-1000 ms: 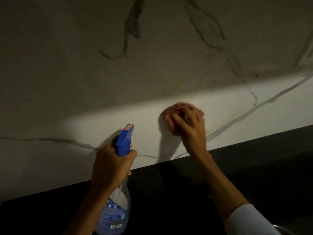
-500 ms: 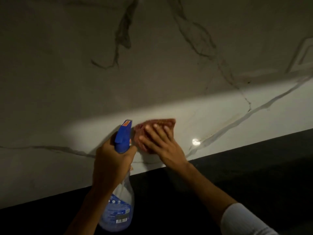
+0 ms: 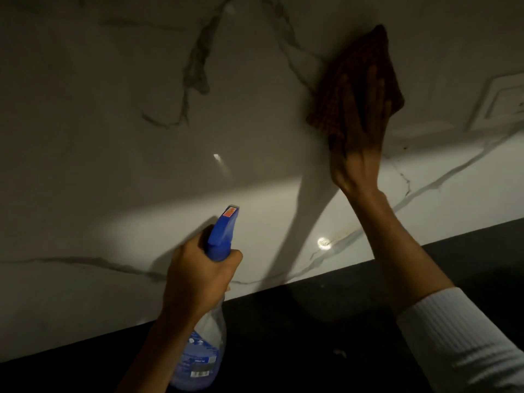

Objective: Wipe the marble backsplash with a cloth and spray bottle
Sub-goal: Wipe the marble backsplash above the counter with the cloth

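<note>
The white marble backsplash point(image 3: 141, 165) with dark veins fills most of the view, its lower band lit and its upper part in shadow. My right hand point(image 3: 360, 137) presses a reddish checked cloth point(image 3: 354, 69) flat against the upper shaded marble, fingers spread over it. My left hand point(image 3: 195, 276) grips the neck of a clear spray bottle point(image 3: 204, 350) with a blue trigger head point(image 3: 222, 234), held upright in front of the lower backsplash, nozzle toward the wall.
A dark countertop point(image 3: 326, 321) runs along the foot of the backsplash and slopes up to the right. A pale rectangular wall plate or reflection point(image 3: 499, 103) shows at the right edge. A small bright glare spot point(image 3: 323, 241) sits low on the marble.
My right hand with the cloth has swept from low beside the bottle up and to the right, high onto the shaded marble. The left hand and bottle have hardly moved.
</note>
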The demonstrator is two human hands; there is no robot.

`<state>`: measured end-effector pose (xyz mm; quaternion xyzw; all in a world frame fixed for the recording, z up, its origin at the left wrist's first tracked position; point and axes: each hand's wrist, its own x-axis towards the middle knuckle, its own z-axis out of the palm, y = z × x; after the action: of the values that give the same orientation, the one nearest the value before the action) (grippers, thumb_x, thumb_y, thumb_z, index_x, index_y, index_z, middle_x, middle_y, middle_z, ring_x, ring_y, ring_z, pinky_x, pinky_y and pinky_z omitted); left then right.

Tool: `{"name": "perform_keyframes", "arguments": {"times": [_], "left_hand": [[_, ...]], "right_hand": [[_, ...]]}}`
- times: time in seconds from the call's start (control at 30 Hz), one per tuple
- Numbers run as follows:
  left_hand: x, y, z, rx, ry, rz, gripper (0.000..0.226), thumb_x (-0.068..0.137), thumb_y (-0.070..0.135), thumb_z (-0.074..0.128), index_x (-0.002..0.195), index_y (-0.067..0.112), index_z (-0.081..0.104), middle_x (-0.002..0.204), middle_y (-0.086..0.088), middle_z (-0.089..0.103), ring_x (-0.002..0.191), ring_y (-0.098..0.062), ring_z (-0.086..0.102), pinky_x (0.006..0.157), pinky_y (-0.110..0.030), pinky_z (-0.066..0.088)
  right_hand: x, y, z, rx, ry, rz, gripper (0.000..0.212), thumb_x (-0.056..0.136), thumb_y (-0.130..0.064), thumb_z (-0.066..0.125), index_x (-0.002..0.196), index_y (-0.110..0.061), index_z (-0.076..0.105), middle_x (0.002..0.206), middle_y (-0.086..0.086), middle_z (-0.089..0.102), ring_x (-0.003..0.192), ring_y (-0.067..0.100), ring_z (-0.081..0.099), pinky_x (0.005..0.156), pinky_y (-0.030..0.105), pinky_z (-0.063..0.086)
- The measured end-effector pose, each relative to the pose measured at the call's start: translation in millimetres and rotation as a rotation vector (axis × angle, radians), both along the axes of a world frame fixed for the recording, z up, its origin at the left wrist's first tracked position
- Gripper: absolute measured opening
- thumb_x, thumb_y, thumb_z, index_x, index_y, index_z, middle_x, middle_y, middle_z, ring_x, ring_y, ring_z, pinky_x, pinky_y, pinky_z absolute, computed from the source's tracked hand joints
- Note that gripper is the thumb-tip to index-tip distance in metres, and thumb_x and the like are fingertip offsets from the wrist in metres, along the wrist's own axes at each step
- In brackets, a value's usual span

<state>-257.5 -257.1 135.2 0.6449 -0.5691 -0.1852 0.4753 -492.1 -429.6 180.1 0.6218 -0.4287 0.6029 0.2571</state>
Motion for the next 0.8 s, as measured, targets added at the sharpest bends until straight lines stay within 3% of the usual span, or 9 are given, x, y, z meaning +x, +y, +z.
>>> {"name": "perform_keyframes", "arguments": {"times": [0.13,0.23,0.37,0.47,0.57,0.7,0.8], "left_hand": [[-8,-3,7,0.05,0.064,-0.048,0.013,0.074,0.01,0.069,0.074,0.019,0.059,0.054,-0.006,0.057,0.041,-0.016,0.055,0.049,-0.035,0.055],[-19,-6,15,0.027,0.026,-0.045,0.017,0.073,0.01,0.068,0.067,0.016,0.054,0.047,0.002,0.052,0.038,-0.006,0.052,0.047,-0.026,0.045],[-34,-12,33,0.0,0.036,-0.035,0.026,0.073,0.013,0.067,0.059,0.022,0.046,0.036,0.007,0.049,0.036,-0.005,0.054,0.04,-0.015,0.039],[-42,-19,48,-0.021,0.041,-0.079,0.014,0.073,0.017,0.067,0.068,0.019,0.055,0.047,0.0,0.057,0.043,-0.014,0.062,0.046,-0.027,0.052],[-49,-24,65,-0.064,0.047,-0.125,0.013,0.072,0.021,0.064,0.078,0.011,0.059,0.064,-0.019,0.063,0.047,-0.025,0.066,0.054,-0.041,0.058],[-53,-23,83,-0.118,0.022,-0.104,0.025,0.075,0.016,0.062,0.057,0.012,0.045,0.041,0.002,0.048,0.045,-0.021,0.067,0.04,-0.02,0.042],[-52,-22,90,-0.172,0.026,-0.066,0.034,0.076,0.01,0.062,0.05,0.017,0.04,0.036,0.004,0.045,0.046,-0.022,0.067,0.036,-0.014,0.037]], "right_hand": [[23,8,-23,0.07,-0.018,0.022,0.066,0.09,0.003,0.052,0.147,-0.016,0.026,0.153,0.027,0.02,0.144,0.043,0.011,0.118,0.056,0.003],[47,28,-66,0.141,0.149,0.058,0.059,0.09,-0.008,0.043,0.146,-0.019,0.029,0.155,0.02,0.018,0.145,0.037,0.007,0.117,0.057,0.003],[54,43,-92,0.229,0.395,0.101,0.059,0.087,-0.013,0.037,0.145,-0.023,0.032,0.155,0.013,0.02,0.145,0.034,0.013,0.119,0.053,0.005],[34,40,-57,0.168,0.466,0.1,0.065,0.079,-0.011,0.041,0.143,-0.025,0.038,0.152,0.014,0.033,0.142,0.034,0.023,0.117,0.053,0.013],[13,23,3,0.057,0.294,0.066,0.068,0.077,0.002,0.044,0.141,-0.02,0.043,0.148,0.02,0.038,0.139,0.037,0.028,0.114,0.057,0.021],[7,-3,79,-0.066,-0.048,0.028,0.045,0.094,-0.004,0.051,0.139,-0.006,0.046,0.145,0.029,0.038,0.138,0.044,0.027,0.112,0.063,0.021],[31,-1,96,-0.086,-0.046,0.007,0.047,0.095,-0.015,0.052,0.14,-0.004,0.044,0.147,0.031,0.034,0.138,0.05,0.024,0.114,0.063,0.011]]}}
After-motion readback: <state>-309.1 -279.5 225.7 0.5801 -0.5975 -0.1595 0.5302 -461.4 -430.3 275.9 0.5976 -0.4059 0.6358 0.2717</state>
